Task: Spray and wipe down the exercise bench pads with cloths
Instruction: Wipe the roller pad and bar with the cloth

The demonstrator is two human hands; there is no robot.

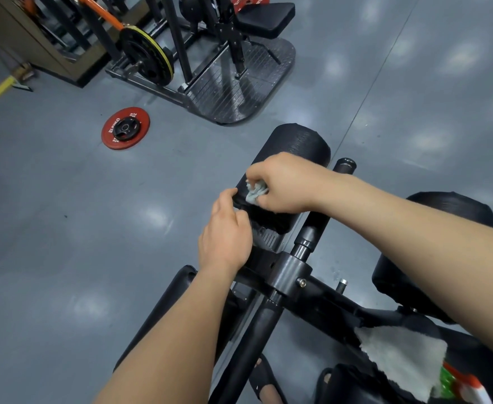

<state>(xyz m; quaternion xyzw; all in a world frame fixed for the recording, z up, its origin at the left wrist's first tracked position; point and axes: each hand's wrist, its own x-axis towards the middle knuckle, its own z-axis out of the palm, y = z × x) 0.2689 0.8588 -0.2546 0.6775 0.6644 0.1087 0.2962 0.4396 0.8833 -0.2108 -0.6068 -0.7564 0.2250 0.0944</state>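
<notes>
Your right hand (283, 185) is bunching a pale grey-green cloth (255, 193) into a crumpled wad. Its fingers are curling round the fabric and pressing it against the side of the left roller pad (295, 141). This pad is a black cylinder with a finely ribbed, matte covering and a flat round end.

Your left hand (225, 237) is gripping the near end of the same pad. Its fingers are curling over the rim, close together, and the thumb is lying just beside the cloth.

A smooth, dark, tubular metal post (312, 228) is running between this pad and the right roller pad (449, 208), which is of the same shape and texture. Your right forearm is crossing over both.

A second cloth (400, 354), fuzzy, flat and ragged-edged, is lying on a black padded seat (467, 345) at the lower right. It is touching a plastic bottle (467, 386) in red, white and green, which the frame edge is cutting off.

A long, rounded black pad (163, 310) is showing beneath your left forearm.

The floor (64, 199) is grey and glossy and is reflecting soft lights. A red disc-shaped weight plate (125, 128) is lying flat on it, well apart from the pads.
</notes>
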